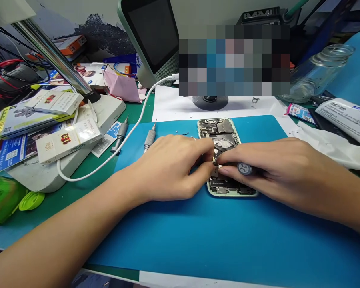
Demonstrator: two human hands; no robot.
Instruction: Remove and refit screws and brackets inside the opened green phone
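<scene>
An opened smartphone [226, 185] lies on the blue mat, its inner boards and a round coil part showing. My left hand [180, 168] is closed over its left side, thumb and index finger pinched at a tiny gold-coloured part [214, 161]. From the right, my right hand [276, 170] reaches over the phone, thumb and index tips meeting close to that same part. Tucked in the right hand is a grey screwdriver [245, 168] with a cross mark on its round end cap; its shaft is hidden. What sits between the fingertips is too small to make out.
Two grey precision screwdrivers [150, 137] stand left of the phone, near tiny screws [184, 133]. A white cable [132, 134] curves across the left side. Cigarette boxes [69, 140] rest on a lamp base [45, 176]. A glass jar [321, 72] and white tube [345, 118] are at right.
</scene>
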